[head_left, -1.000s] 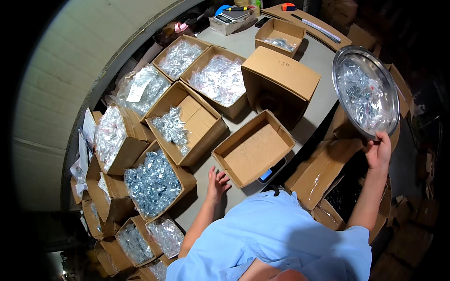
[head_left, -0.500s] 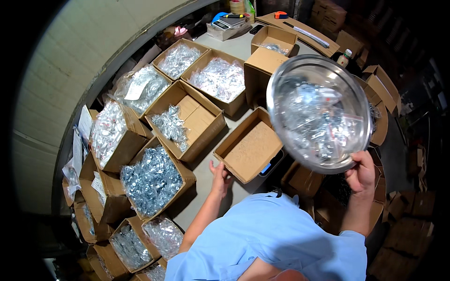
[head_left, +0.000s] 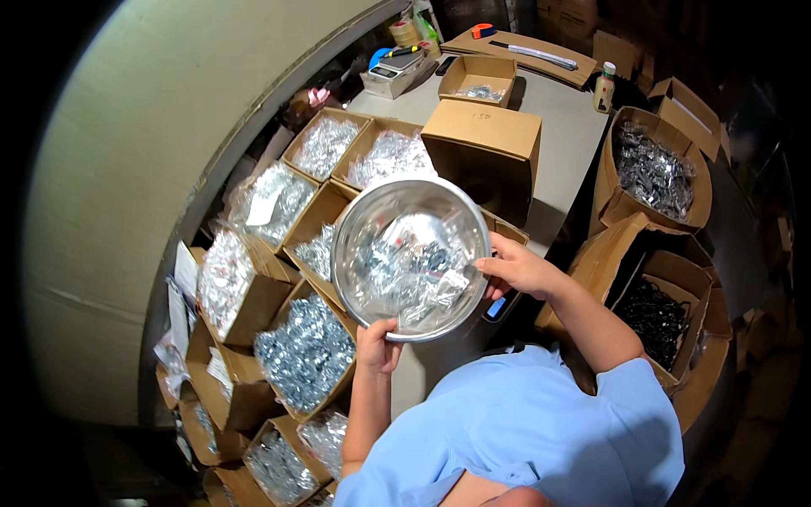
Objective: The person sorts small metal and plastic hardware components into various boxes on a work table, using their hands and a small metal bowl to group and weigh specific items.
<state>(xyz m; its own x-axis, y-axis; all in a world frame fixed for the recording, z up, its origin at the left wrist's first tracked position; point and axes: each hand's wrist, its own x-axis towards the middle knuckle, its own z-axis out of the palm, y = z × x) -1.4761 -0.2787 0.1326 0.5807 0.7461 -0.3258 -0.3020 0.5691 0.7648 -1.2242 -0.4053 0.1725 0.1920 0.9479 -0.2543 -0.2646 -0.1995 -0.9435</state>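
Note:
A round shiny metal bowl (head_left: 349,291) is held up in front of me, over the boxes on the table. Several clear plastic bags (head_left: 422,300) with small metal parts lie in it. My left hand (head_left: 378,345) grips the near-left rim, thumb on the inside. My right hand (head_left: 517,269) grips the right rim. Behind the bowl, a low cardboard box (head_left: 509,234) is mostly hidden; only its right corner shows. A device with a small blue display (head_left: 497,308) peeks out below my right hand.
To the left stand several cardboard boxes full of bagged metal parts (head_left: 306,353). An upright carton (head_left: 481,127) is beyond the bowl. Right of me are boxes with dark parts (head_left: 652,325). A scale (head_left: 395,69), a bottle (head_left: 604,87) and a tape measure (head_left: 483,31) lie at the back.
The bowl has moved left from the right side and now covers the low box. My left hand has left that box and taken the bowl's rim; my right hand still holds the bowl.

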